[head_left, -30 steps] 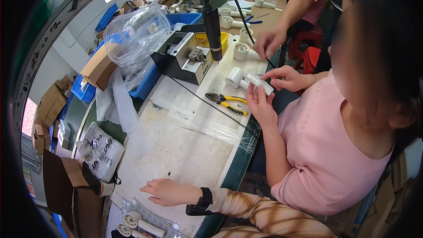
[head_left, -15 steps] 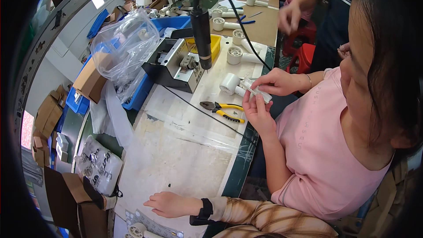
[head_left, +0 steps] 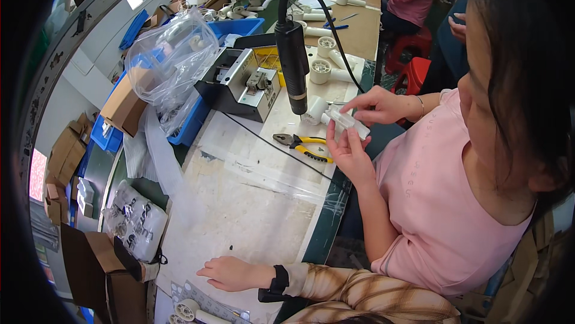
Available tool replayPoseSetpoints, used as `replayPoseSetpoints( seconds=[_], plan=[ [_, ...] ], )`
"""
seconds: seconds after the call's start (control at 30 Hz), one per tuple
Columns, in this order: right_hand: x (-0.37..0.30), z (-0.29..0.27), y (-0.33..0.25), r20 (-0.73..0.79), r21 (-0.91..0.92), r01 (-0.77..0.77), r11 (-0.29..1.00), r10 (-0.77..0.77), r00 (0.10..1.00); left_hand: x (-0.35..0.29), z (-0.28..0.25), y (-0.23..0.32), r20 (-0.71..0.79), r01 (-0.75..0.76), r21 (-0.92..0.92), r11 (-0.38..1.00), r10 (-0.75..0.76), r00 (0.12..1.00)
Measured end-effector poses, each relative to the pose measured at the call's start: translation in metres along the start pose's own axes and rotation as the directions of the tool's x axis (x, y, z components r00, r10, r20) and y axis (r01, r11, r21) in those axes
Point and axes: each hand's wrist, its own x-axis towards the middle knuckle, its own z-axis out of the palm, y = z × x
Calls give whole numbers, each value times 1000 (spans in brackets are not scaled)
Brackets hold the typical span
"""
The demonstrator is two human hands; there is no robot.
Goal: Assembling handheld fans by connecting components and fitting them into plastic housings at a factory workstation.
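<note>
My right hand point(head_left: 229, 273) lies palm down on the worn white tabletop point(head_left: 251, 228), holding nothing, its fingers stretched toward the left. A black band circles that wrist below a brown plaid sleeve. Just below the hand are a grey perforated sheet point(head_left: 191, 293) and a white plastic part with a round spoked end point(head_left: 187, 309), cut off by the lower edge. My left hand is out of sight. Across the table, a co-worker in pink holds a clear, whitish plastic piece point(head_left: 342, 119) in both hands.
A black electric screwdriver point(head_left: 291, 63) hangs over the table. Yellow-handled pliers point(head_left: 304, 146) lie near a black-and-silver device point(head_left: 244, 87). Blue bins point(head_left: 194, 121), a plastic-wrapped package point(head_left: 136, 223) and a cardboard box point(head_left: 111, 264) line the left side. White round-headed parts point(head_left: 320, 71) stand further back.
The hanging screwdriver has swung right and lower. A standing person at the back right has moved mostly out of view. The co-worker's fingers have shifted on the clear piece. My right hand is nearly still.
</note>
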Motion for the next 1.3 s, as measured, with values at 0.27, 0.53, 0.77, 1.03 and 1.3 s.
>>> replayPoseSetpoints(
  seconds=[0.27,0.53,0.77,1.03,1.3],
  plan=[
    [0,0,2,3,-5,-26,1000,26,1000,5,-11,10,160,-136,328,935,87,983],
    [3,-2,7,-38,-45,-40,998,38,999,11,-18,20,97,20,384,923,-62,993],
    [0,-2,10,-47,-63,-46,997,43,998,3,-2,19,189,192,-14,981,-186,964],
    [2,-2,9,9,-92,-84,992,85,996,-4,7,23,133,130,22,991,-132,982],
    [2,-1,11,25,-109,-74,991,77,997,4,-6,18,76,176,-6,984,-175,982]
  ],
)
